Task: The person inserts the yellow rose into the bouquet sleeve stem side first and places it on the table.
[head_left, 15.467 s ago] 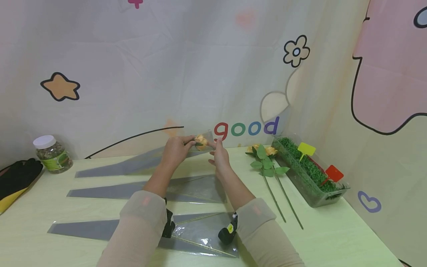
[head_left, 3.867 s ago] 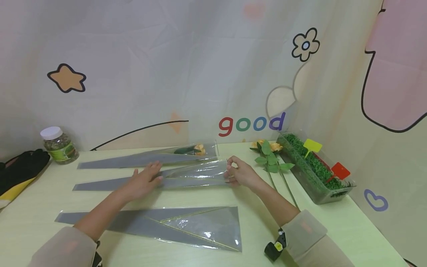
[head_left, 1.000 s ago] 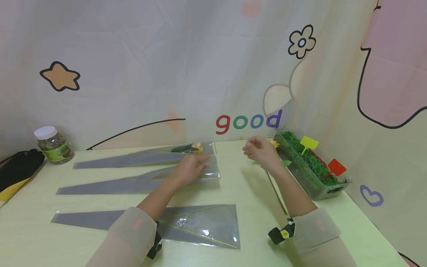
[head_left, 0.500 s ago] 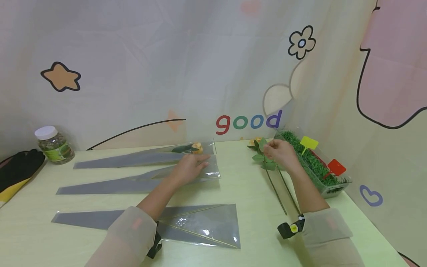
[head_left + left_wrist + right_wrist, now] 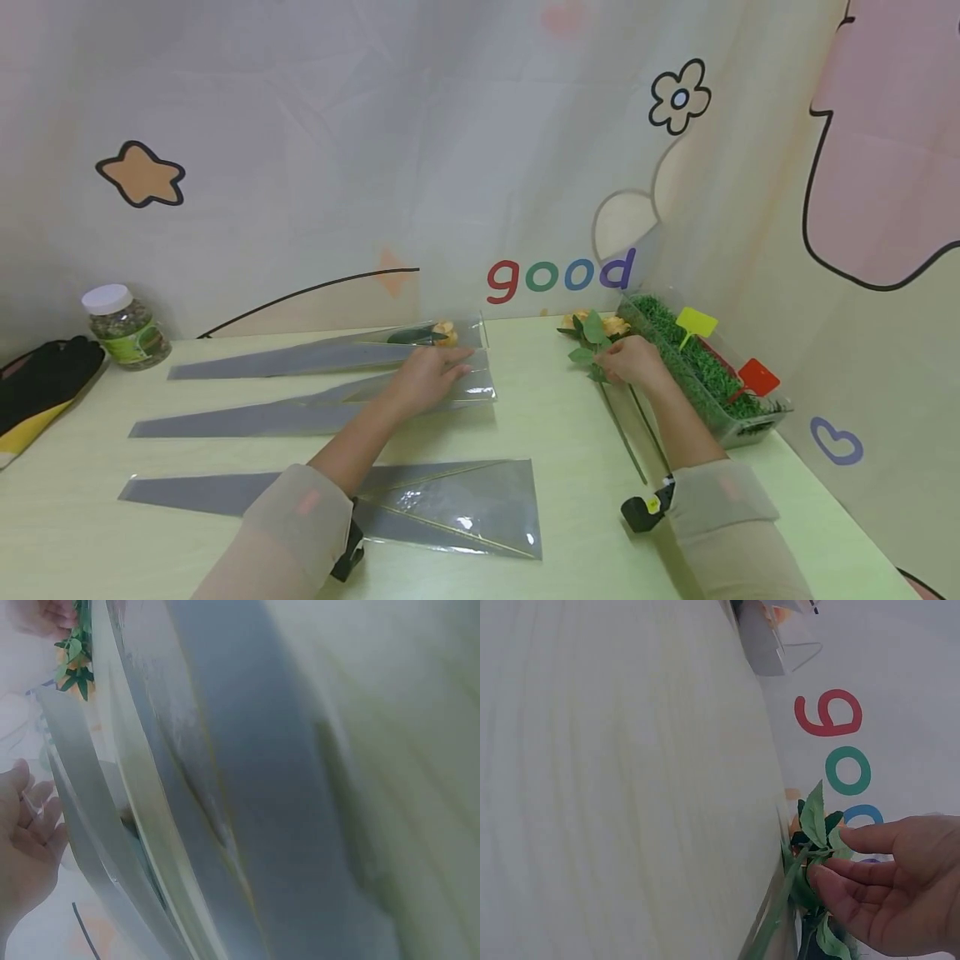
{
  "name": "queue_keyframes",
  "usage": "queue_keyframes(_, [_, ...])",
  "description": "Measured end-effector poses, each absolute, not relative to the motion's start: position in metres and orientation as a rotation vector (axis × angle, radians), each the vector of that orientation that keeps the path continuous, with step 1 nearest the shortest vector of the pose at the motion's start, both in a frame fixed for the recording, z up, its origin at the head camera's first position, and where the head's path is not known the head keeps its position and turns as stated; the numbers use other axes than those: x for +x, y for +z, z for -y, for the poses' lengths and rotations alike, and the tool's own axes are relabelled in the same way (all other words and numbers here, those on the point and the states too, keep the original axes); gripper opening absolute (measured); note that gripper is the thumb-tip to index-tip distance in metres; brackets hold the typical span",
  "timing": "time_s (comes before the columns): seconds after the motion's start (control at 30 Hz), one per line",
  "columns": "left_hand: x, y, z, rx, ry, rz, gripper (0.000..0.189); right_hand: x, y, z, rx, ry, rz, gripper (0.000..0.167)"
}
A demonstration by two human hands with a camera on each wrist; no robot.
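Three grey-and-clear plastic flower sleeves lie in rows on the table. At the mouth of the middle sleeve (image 5: 240, 418) my left hand (image 5: 423, 379) holds the clear film, index finger stretched along its edge. That mouth stands slightly raised. The back sleeve (image 5: 277, 363) has a peach-yellow artificial rose (image 5: 446, 333) inside; the front sleeve (image 5: 465, 500) lies flat. To the right, my right hand (image 5: 633, 362) pinches at the green leaves (image 5: 814, 817) of the artificial roses (image 5: 576, 320). Their two stems run toward the front; the hand partly covers one.
Along the right edge stands a clear planter (image 5: 720, 421) of artificial grass, with a yellow tag (image 5: 697, 321) and a red tag (image 5: 757, 377). At the back left are a white-lidded jar (image 5: 127, 329) and a black-and-yellow cloth item (image 5: 48, 392). A printed curtain (image 5: 337, 167) hangs behind the table.
The back sleeve gained its rose, and my left hand later moved to the middle sleeve's mouth, where it stays. My right hand left that sleeve and went right, down to the roses' leaves.
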State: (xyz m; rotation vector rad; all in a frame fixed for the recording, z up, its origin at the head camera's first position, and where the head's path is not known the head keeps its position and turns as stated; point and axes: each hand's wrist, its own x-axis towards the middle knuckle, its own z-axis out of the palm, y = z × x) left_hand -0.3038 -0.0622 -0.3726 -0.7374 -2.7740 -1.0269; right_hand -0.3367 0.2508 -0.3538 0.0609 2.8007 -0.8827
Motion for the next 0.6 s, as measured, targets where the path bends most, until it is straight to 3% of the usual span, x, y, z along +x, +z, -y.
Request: queue_keyframes(0.6, [-0.303, -0.373, 0.061, -0.741, -1.063, 2.775, 0.034, -0.344, -0.37, -0.248, 0.067, -0.816, -2.894, 0.019])
